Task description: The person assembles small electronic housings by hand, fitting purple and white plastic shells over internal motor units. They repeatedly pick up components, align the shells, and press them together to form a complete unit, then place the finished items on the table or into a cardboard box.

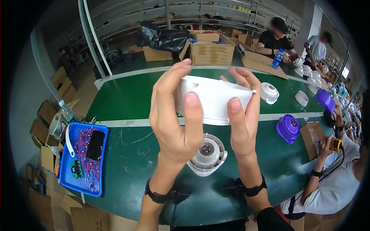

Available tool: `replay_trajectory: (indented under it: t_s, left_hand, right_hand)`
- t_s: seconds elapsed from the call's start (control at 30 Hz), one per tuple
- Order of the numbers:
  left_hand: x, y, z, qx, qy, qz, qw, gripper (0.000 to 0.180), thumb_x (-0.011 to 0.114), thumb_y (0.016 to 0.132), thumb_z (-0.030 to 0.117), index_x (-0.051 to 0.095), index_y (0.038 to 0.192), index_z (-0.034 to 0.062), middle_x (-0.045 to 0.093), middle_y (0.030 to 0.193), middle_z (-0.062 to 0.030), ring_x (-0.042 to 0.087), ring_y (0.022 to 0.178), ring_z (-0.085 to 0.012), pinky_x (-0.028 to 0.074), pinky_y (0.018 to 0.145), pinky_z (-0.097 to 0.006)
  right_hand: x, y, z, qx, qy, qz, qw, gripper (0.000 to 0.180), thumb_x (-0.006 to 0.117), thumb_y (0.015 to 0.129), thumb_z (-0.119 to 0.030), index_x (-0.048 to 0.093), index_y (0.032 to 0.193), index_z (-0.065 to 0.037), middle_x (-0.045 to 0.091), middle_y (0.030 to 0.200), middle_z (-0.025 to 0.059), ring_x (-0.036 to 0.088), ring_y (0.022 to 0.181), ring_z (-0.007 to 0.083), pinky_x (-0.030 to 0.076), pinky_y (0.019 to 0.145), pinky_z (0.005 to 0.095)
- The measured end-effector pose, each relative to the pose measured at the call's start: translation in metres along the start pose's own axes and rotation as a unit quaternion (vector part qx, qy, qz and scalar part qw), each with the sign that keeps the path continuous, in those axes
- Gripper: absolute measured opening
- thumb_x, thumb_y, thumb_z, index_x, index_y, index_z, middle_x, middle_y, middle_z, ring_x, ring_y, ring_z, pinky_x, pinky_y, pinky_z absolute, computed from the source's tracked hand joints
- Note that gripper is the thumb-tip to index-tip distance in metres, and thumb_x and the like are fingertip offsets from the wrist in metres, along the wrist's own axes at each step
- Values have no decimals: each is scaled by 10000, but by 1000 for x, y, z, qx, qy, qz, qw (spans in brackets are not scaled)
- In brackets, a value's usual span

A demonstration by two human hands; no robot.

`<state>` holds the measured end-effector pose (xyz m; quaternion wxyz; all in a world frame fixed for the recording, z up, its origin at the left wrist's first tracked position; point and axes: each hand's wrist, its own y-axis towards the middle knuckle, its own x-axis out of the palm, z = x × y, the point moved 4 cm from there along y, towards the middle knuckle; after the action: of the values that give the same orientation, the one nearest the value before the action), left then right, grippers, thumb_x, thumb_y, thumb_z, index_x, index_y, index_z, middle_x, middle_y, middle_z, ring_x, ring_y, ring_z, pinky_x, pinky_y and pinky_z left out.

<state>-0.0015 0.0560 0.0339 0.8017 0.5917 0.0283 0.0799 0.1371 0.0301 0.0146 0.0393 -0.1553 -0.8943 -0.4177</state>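
Between both hands a white curved plastic shell (pixel 217 101) is held up above the green table. My left hand (pixel 172 127) is closed around its left side, thumb pressed on the near wall. On the right side, my right hand (pixel 245 127) grips it with thumb in front and fingers behind; those fingertips are partly blurred. Below the shell, between my forearms, a round white fan housing (pixel 210 165) with radial vanes and a dark hub sits on the table. Each wrist wears a black band.
At left a blue tray (pixel 101 179) holds red and blue wires, a black phone (pixel 95 145) and a small green circuit board (pixel 77 169). To the right are a purple housing (pixel 288 129), a white housing (pixel 269 93), a cardboard box (pixel 314 140) and a co-worker gripping a yellow tool (pixel 336 144).
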Motion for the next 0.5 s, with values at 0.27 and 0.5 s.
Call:
replay_trajectory:
  t_s: [0.27,0.5]
  left_hand:
    - [-4,2,-5,-68,-18,8,997,311,497,940,100,614,1179,-61,659,1176,-232,638,1105,-343,491,949,-401]
    - [-4,0,-19,-169,-146,-59,973,577,488,940,304,417,1395,-44,541,1332,-269,556,1220,-330,447,1007,-398]
  right_hand:
    - [-6,3,11,54,1,-20,998,703,567,951,-487,322,1349,38,436,1384,238,476,1305,332,401,1088,426]
    - [-13,8,9,76,185,-58,978,814,571,920,-577,264,1408,-2,363,1465,276,416,1365,384,437,1079,490]
